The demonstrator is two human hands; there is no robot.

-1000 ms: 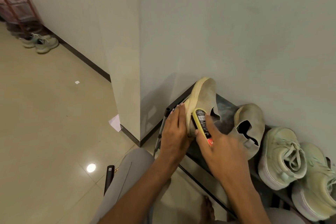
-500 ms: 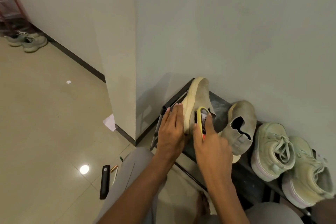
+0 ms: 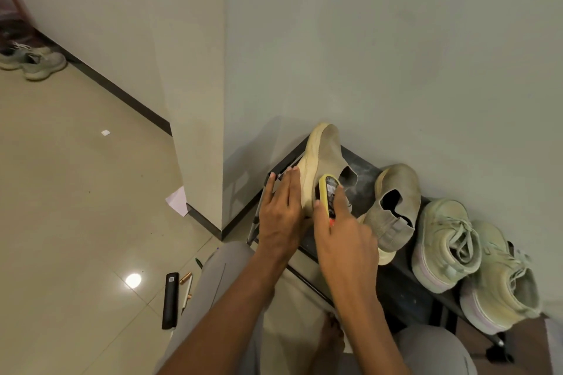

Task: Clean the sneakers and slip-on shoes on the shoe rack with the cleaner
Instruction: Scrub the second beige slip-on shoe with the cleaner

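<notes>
Slip-on shoe (image 3: 323,158): tipped on its side at the left end of the shoe rack (image 3: 405,286), sole facing left.
Cleaner (image 3: 328,192): a yellow applicator, pressed to the shoe's upper.
Right hand (image 3: 344,234): gripped around the cleaner.
Left hand (image 3: 281,213): fingers straight, laid flat on the sole.
Second slip-on (image 3: 396,207): just to the right.
2 sneakers (image 3: 451,243): further right on the rack.

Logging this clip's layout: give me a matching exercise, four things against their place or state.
Things:
1. yellow cleaner
2. tilted slip-on
3. second slip-on
4. black bar

Places or states:
A. lies on the floor tiles
B. steadied by the left hand
C. rests on the rack, untouched
D. gripped in the right hand

Pairs: 1-D, 2-B, 3-C, 4-A
</notes>
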